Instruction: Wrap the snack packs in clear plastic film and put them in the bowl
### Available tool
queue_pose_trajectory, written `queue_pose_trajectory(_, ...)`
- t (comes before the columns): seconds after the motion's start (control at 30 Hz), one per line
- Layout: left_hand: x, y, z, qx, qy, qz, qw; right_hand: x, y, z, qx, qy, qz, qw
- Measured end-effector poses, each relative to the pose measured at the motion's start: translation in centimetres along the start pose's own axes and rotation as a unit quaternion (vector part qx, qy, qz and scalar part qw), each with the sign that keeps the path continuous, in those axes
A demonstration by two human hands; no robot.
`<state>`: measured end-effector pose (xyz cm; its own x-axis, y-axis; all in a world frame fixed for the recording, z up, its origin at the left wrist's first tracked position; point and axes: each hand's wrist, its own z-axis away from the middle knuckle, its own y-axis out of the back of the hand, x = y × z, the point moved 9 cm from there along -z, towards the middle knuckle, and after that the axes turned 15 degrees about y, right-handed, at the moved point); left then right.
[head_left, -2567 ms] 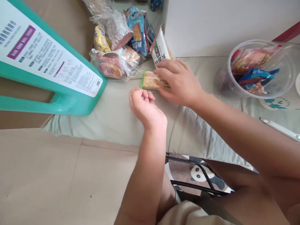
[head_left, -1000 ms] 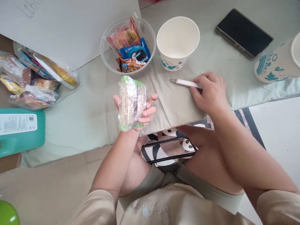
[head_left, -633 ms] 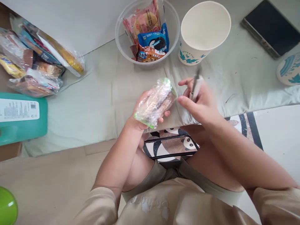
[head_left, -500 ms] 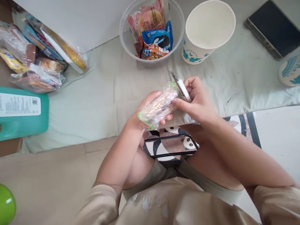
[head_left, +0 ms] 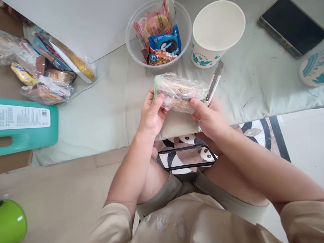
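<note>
A clear-wrapped cracker packet (head_left: 178, 91) with green ends lies level between both hands, above the pale green cloth (head_left: 101, 104). My left hand (head_left: 152, 113) grips the packet's left end, fingers curled round it. My right hand (head_left: 210, 118) pinches the packet's right end and also holds a thin white-handled knife (head_left: 214, 82), whose blade points up and away past the packet.
A clear bowl (head_left: 131, 44) of wrapped snacks and a white paper cup (head_left: 217, 32) stand just beyond the hands. A heap of snack packets (head_left: 48, 74) and a teal jug (head_left: 27, 125) lie left. A phone (head_left: 291, 27) and a second cup (head_left: 312, 69) lie right.
The right hand took the packet from the heap, the left hand took it over, and the right hand picked up the knife from the cloth. Both hands now hold the packet level.
</note>
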<state>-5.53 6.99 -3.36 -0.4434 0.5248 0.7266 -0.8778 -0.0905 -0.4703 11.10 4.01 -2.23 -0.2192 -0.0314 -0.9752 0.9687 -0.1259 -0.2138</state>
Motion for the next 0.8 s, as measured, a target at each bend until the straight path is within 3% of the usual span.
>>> queue_pose_trajectory(0.1,0.2,-0.3,-0.4,0.002,-0.081,-0.016,0.997,0.5,-1.1,0.2,0.025,-0.015,-0.082,0.996)
queue_pose_trajectory(0.2,0.1,-0.7,-1.0,0.006,-0.115,-0.065,0.991,1.0,-1.7,0.0,0.012,-0.035,-0.087,0.995)
queue_pose_trajectory(0.3,0.6,-0.6,-1.2,0.021,-0.144,-0.112,0.983,1.1,0.0,-0.6,0.025,-0.029,-0.020,0.999)
queue_pose_trajectory(0.43,1.6,0.1,-0.7,0.071,-0.182,-0.179,0.964,-0.7,3.8,-1.2,0.098,0.050,0.055,0.992)
queue_pose_trajectory(0.5,1.7,0.3,-0.5,0.096,-0.184,-0.215,0.954,-1.6,4.3,-1.1,0.098,0.081,0.066,0.990)
queue_pose_trajectory(0.7,1.4,-0.5,-0.1,0.086,-0.192,-0.271,0.939,-1.3,-1.0,0.5,-0.134,0.032,0.107,0.985)
queue_pose_trajectory(0.8,1.5,-1.0,0.2,0.076,-0.201,-0.292,0.932,-1.0,-2.4,0.8,-0.177,0.031,0.124,0.976)
